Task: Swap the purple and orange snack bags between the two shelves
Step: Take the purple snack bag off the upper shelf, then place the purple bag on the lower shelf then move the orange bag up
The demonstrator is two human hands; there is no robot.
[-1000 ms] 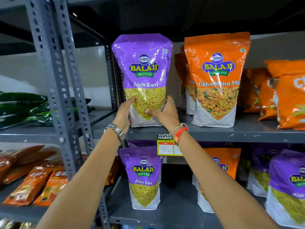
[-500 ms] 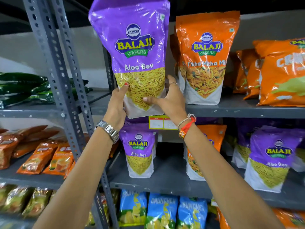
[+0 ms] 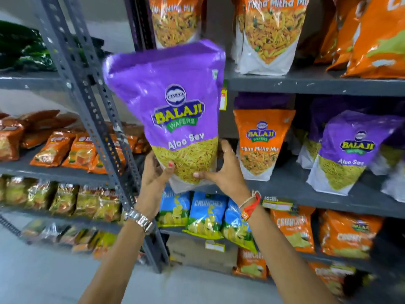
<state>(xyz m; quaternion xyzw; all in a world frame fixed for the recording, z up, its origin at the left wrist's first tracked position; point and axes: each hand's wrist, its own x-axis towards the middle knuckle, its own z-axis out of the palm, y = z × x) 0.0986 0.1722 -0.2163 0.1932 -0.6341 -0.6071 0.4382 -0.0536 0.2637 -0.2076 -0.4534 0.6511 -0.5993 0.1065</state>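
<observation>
A purple snack bag [image 3: 173, 110], labelled Aloo Sev, is held in the air in front of the rack, its top tilted toward the left, clear of both shelves. The left hand [image 3: 156, 172] grips its lower left edge, thumb on the front face; the right hand [image 3: 223, 170] clasps its lower right edge, thumb across the white base. Both hands are closed on the bag. On the middle shelf [image 3: 306, 189], just right of the held bag, an orange snack bag [image 3: 260, 141] stands upright near the front edge, and a second purple bag [image 3: 346, 150] stands further right. On the upper shelf [image 3: 306, 84], orange bags [image 3: 269, 34] stand upright. Blue packets [image 3: 206, 213] fill the shelf below the hands.
</observation>
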